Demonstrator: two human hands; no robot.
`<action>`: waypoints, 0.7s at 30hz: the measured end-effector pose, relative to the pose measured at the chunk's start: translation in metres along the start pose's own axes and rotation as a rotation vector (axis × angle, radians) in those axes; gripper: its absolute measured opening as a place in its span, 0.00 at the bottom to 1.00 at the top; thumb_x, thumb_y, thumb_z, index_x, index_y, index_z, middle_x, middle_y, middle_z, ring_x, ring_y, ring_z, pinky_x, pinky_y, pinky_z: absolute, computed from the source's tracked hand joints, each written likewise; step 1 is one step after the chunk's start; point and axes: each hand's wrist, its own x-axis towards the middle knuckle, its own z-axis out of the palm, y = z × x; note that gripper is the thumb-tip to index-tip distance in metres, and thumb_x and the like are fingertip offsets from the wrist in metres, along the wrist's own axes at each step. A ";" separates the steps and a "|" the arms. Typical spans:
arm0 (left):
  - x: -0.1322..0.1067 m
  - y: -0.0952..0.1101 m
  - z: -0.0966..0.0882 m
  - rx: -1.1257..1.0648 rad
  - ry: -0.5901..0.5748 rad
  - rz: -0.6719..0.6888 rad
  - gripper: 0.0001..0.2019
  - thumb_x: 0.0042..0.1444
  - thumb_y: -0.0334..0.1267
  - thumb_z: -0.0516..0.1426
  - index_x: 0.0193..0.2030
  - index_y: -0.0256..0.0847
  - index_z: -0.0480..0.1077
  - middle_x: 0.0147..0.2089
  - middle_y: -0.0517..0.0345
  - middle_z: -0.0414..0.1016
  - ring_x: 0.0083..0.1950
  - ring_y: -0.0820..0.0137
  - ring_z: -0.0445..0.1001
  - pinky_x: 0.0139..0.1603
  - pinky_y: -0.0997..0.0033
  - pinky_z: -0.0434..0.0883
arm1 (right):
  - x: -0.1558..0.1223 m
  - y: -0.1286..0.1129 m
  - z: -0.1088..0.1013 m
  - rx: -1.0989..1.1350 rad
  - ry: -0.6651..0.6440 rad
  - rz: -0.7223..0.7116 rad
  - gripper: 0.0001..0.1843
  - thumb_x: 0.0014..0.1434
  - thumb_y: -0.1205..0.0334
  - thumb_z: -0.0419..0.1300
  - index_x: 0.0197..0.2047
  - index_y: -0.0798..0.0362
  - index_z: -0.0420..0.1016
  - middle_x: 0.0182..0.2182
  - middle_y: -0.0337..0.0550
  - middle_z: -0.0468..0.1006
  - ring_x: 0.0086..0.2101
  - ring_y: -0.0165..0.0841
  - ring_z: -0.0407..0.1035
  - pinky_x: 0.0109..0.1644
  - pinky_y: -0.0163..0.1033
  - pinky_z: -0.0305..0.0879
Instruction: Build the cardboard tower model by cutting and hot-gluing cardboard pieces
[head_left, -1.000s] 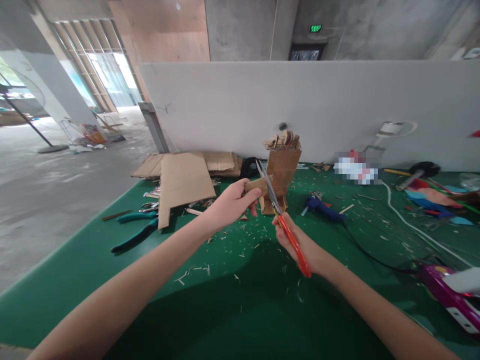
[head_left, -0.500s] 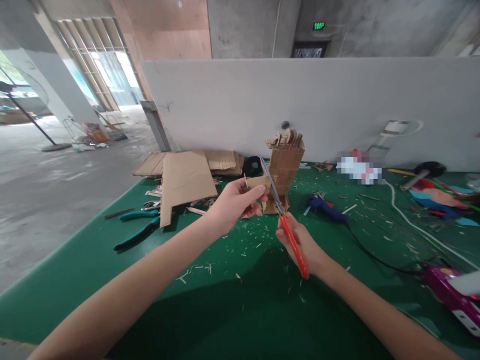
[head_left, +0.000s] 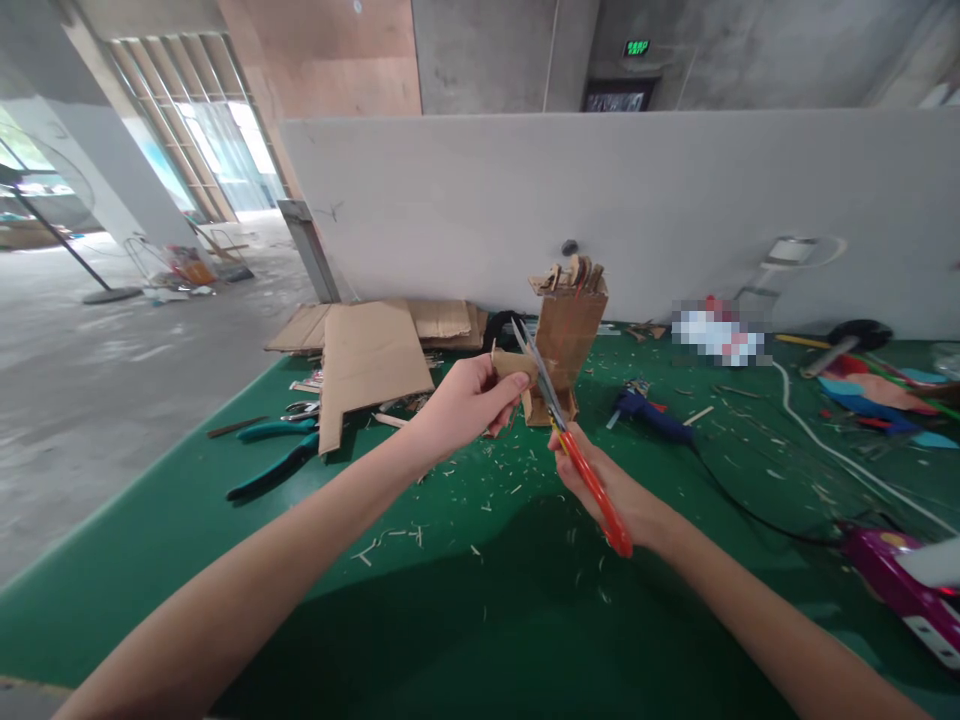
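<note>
Between thumb and fingers, my left hand [head_left: 480,402] pinches a small piece of brown cardboard [head_left: 515,366]. My right hand [head_left: 604,485] is wrapped round the red handles of a pair of scissors [head_left: 551,385], whose blades point up and away from me. The blades are slightly apart and lie against the right edge of the cardboard piece; whether they bite into it I cannot tell. Just behind them stands an upright cardboard structure [head_left: 571,335] with curved pieces sticking up from its top. My right fingers are partly hidden behind the handles.
Flat cardboard sheets [head_left: 379,350] lie at the back left, with teal-handled pliers [head_left: 281,450] in front. To the right are a blue glue gun [head_left: 654,415], its black cord, a white cable [head_left: 814,445] and a magenta power strip [head_left: 892,580]. Scraps litter the green table [head_left: 420,640].
The scissor blades have opened a little and tilted slightly left, while the handle end has swung slightly right. My left hand still pinches the cardboard piece in nearly the same place.
</note>
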 end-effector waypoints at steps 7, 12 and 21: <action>0.001 -0.010 0.009 -0.127 0.041 -0.003 0.12 0.59 0.42 0.53 0.26 0.41 0.60 0.18 0.64 0.61 0.17 0.80 0.60 0.20 0.75 0.59 | 0.004 0.007 0.012 0.080 0.066 0.017 0.18 0.61 0.42 0.46 0.34 0.49 0.53 0.25 0.32 0.55 0.22 0.27 0.51 0.24 0.36 0.53; -0.001 -0.017 0.020 -0.334 0.120 -0.018 0.13 0.59 0.45 0.53 0.28 0.40 0.61 0.20 0.65 0.60 0.19 0.81 0.59 0.20 0.76 0.57 | 0.005 0.008 0.019 0.071 0.133 -0.004 0.19 0.61 0.42 0.47 0.32 0.49 0.52 0.23 0.32 0.56 0.21 0.26 0.51 0.23 0.35 0.52; 0.003 -0.011 0.011 -0.060 0.078 -0.019 0.12 0.62 0.42 0.49 0.28 0.40 0.57 0.20 0.66 0.61 0.19 0.81 0.59 0.21 0.78 0.59 | 0.002 -0.009 0.006 0.108 0.020 -0.015 0.21 0.60 0.38 0.43 0.37 0.49 0.53 0.26 0.33 0.55 0.24 0.28 0.52 0.27 0.37 0.56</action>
